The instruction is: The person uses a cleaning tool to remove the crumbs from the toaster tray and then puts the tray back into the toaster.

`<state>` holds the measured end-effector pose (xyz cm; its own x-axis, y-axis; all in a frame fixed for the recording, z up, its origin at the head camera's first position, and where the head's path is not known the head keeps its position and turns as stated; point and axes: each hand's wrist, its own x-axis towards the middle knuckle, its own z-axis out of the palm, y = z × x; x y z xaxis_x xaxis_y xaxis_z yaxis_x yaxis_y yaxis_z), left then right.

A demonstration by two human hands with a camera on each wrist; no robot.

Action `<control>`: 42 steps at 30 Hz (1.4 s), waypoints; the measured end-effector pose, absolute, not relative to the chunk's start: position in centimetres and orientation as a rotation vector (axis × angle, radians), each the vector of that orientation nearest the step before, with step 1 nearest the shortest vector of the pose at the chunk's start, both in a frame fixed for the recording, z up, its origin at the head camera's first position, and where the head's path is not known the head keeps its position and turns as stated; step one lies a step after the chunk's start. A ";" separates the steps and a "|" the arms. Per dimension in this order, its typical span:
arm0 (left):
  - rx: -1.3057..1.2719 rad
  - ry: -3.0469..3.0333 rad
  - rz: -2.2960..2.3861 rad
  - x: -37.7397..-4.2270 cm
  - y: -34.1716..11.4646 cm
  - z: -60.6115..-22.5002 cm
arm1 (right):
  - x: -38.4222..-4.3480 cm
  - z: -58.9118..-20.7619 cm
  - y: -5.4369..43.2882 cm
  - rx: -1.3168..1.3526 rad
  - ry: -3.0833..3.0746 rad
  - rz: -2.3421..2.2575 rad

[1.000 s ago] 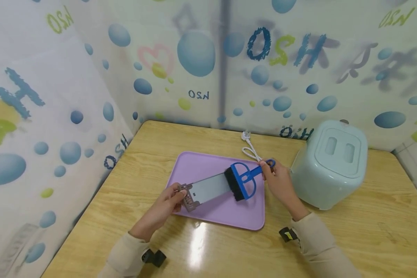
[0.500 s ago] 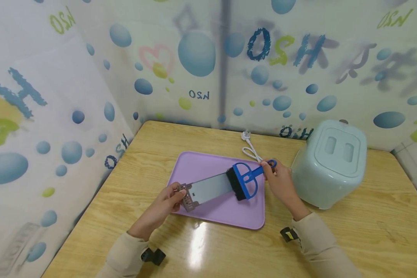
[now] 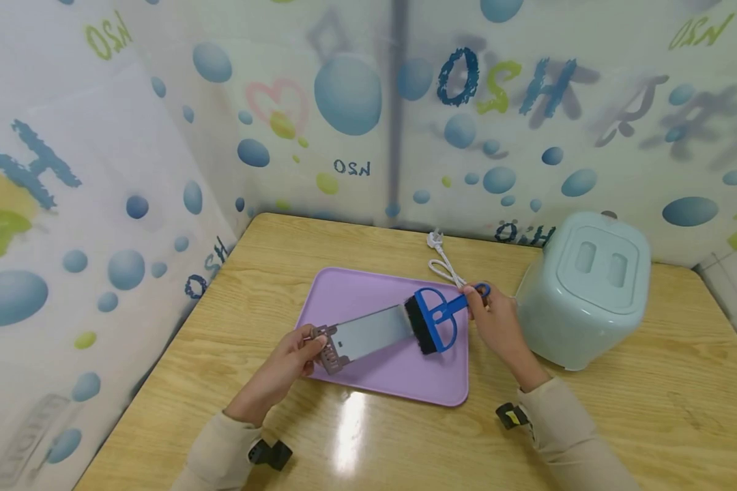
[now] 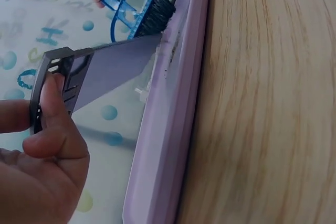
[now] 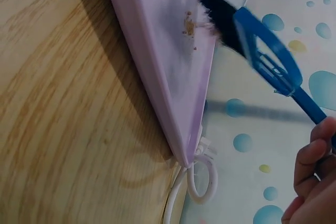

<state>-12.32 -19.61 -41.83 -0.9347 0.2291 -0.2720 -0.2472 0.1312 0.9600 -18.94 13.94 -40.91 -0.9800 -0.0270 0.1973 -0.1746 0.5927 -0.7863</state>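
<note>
My left hand pinches the grey-brown end piece of a crumb tray, a flat metal plate that slants over a purple serving tray. My right hand grips the handle of a blue hand brush. The brush's black bristles lie at the far end of the metal plate. In the right wrist view, brown crumbs are scattered on the purple surface below the bristles. Dark specks also show there in the left wrist view.
A pale green toaster stands on the wooden table, right of the purple tray. Its white cord and plug lie behind the tray. A patterned wall covering runs along the back and left.
The brush has shifted slightly to the right, toward the far end of the crumb tray. The left hand and the crumb tray have stayed almost still.
</note>
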 end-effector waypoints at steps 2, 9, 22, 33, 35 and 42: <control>-0.041 2.071 1.857 -12.3 -19.7 -41.8 | -19.0 -41.0 14.1 0.180 -2.644 1.331; -0.061 2.073 1.854 -12.3 -19.8 -41.8 | -19.0 -41.7 14.6 0.205 -2.628 1.279; -0.058 2.072 1.865 -12.3 -19.9 -41.9 | -19.0 -42.1 15.0 0.149 -2.653 1.283; -0.067 2.068 1.866 -12.3 -19.7 -42.0 | -18.7 -41.3 14.9 0.106 -2.646 1.372; -0.075 2.068 1.871 -12.3 -19.6 -42.0 | -18.7 -40.9 14.9 0.097 -2.641 1.404; -0.110 2.064 1.880 -12.4 -19.3 -42.2 | -18.7 -39.9 14.8 0.136 -2.616 1.420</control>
